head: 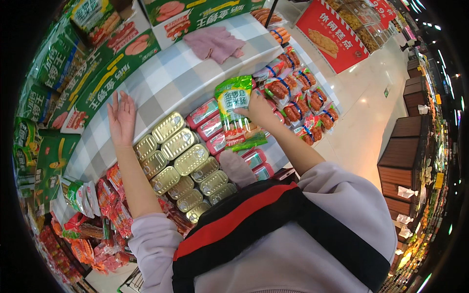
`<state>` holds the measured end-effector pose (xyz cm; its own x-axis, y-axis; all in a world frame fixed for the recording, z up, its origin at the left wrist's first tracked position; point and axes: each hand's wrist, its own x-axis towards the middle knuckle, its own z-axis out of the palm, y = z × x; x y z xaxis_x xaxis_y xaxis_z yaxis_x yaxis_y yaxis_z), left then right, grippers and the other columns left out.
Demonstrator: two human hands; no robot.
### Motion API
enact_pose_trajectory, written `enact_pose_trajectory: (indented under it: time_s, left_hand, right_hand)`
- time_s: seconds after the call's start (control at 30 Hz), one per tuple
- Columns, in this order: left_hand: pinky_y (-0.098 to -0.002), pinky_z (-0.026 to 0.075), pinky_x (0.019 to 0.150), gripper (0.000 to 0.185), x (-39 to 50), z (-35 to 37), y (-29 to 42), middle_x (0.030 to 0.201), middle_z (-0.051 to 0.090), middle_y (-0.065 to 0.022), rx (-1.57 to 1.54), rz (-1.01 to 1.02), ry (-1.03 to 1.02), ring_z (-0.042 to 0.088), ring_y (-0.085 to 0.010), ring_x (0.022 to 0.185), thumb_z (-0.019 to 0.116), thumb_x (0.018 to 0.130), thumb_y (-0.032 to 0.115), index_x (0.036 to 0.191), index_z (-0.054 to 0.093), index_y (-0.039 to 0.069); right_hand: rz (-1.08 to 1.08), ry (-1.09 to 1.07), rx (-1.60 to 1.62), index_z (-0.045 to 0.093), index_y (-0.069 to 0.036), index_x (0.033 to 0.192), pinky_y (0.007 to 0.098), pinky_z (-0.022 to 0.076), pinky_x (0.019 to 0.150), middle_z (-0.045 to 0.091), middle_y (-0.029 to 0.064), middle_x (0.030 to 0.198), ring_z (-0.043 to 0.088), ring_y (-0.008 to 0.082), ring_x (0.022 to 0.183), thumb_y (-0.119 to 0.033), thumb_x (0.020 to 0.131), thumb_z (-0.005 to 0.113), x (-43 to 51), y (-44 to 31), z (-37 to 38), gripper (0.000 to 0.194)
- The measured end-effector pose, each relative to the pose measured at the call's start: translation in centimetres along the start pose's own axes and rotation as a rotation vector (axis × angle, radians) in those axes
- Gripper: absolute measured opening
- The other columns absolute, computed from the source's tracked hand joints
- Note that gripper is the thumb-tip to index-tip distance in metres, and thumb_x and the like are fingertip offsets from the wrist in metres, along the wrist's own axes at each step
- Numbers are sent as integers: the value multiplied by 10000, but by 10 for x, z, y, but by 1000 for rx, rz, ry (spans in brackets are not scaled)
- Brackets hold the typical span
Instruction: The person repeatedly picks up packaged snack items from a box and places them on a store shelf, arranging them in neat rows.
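Observation:
My right hand [258,108] grips the right side of a green and yellow plastic sausage packet [234,99], held above pink-wrapped luncheon meat packs [209,126]. Palm up and fingers spread, my left hand [122,115] holds nothing over the checked tablecloth [157,88]. Gold pull-tab tins [191,159] lie stacked in rows between my forearms. Right of the packet are clear packs of red sausages [293,111] with blue bands. A crumpled mauve cloth [216,42] rests on the far part of the tablecloth.
Green printed cartons [113,73] with sausage bags stand along the far left edge. Red packaged meats [115,205] lie at the lower left. A red sign [331,36] stands beyond the table, near clear snack bins [361,25]. Brown wooden crates [397,161] line the aisle at right.

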<state>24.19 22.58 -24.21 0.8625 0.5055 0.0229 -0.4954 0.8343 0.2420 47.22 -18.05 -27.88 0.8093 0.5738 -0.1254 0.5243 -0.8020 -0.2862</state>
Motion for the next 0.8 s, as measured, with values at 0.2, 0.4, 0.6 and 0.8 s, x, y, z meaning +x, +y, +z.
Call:
enact_pose_trajectory:
  time_s: [0.2,0.4,0.6,0.8]
  left_hand:
    - [-425,425,1173,482,-1,8,-7,1368,552,-147,155,145,167,527,-256,1312,605,1047,229,1473,469,48]
    - [-383,459,1088,656,-60,95,-107,1379,534,-135,1159,406,320,551,-262,1282,713,961,230,1509,393,62]
    - [-297,531,914,770,-156,185,-236,1317,603,-104,1222,-314,-48,624,-162,1089,816,837,37,1473,382,13]
    - [-263,545,864,486,-201,227,-247,1161,691,-81,1112,-233,151,662,-120,988,787,909,110,1314,550,-15]
  right_hand:
    - [108,-154,1126,577,-11,1330,365,541,935,723,105,1155,686,208,1038,-187,791,872,-10,4,10,639]
    - [-180,114,1087,515,-21,1396,370,507,987,686,127,1222,664,219,1117,-157,771,879,-82,-19,-73,737]
    - [-378,-109,1589,496,1,1393,345,510,981,673,80,1230,645,156,1110,-149,776,901,-126,-28,-156,753]
    - [-389,35,1512,473,27,1431,315,474,1027,615,134,1323,572,182,1231,-305,905,784,-153,-46,-152,695]
